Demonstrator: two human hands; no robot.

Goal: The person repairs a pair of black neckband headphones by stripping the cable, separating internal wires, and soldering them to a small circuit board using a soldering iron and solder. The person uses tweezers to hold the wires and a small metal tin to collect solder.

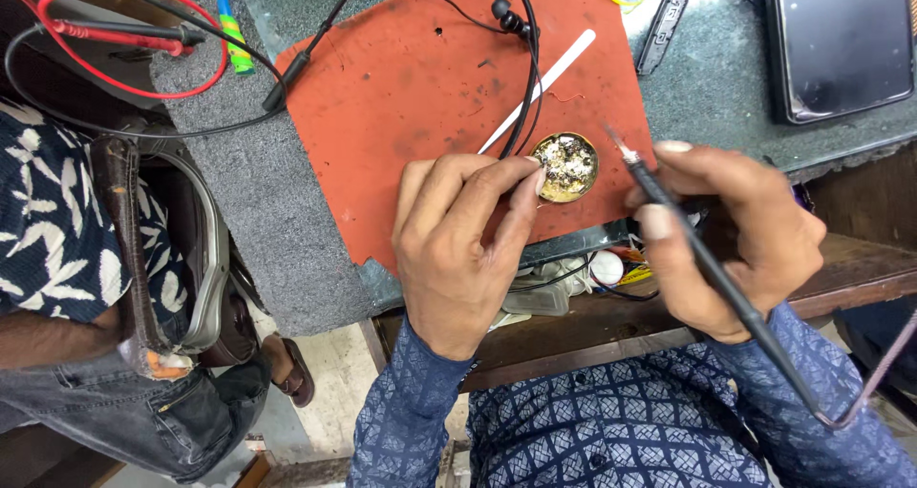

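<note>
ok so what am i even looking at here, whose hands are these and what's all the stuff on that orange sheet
One picture, from a camera worn on a person's head, looking down at their own two bare hands. The right hand holds a soldering iron in a pen-like grip. The left hand touches a small round tin of crusty paste on an orange mat. A black cable and a white stick lie there too. Another person sits beside the bench.
</note>
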